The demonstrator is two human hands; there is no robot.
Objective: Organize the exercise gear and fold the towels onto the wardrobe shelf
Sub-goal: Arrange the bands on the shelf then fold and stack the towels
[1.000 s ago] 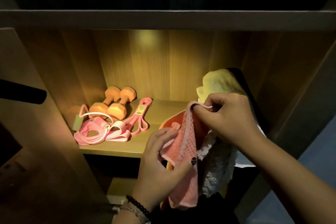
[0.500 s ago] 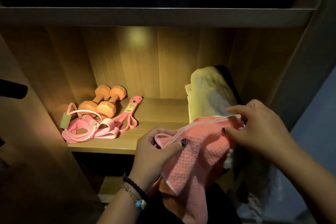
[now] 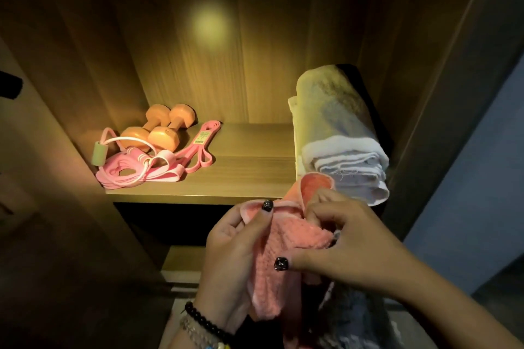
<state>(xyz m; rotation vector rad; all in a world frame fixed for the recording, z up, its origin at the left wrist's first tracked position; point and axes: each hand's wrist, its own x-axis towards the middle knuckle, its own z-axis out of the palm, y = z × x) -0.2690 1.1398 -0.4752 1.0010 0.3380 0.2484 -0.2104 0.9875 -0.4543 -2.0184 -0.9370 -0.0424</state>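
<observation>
A pink towel (image 3: 286, 249) hangs in front of the wardrobe shelf (image 3: 246, 178), held between both hands. My left hand (image 3: 235, 258) pinches its upper left edge, thumb on top. My right hand (image 3: 343, 241) grips the upper right part, fingers curled into the cloth. A folded white towel (image 3: 337, 133) lies on the right of the shelf, on something dark. At the shelf's left sit two orange dumbbells (image 3: 161, 130), a pink skipping rope with a pale green handle (image 3: 124, 167) and a pink resistance band (image 3: 198, 150).
The wardrobe's side walls (image 3: 425, 93) close in the shelf left and right. A lower shelf (image 3: 181, 261) shows beneath. A grey cloth (image 3: 354, 320) hangs under my right wrist. The shelf's middle shows bare wood.
My hands have come together, bunching the pink towel that was stretched wide half a second ago. The view has tilted down and moved closer to the shelf.
</observation>
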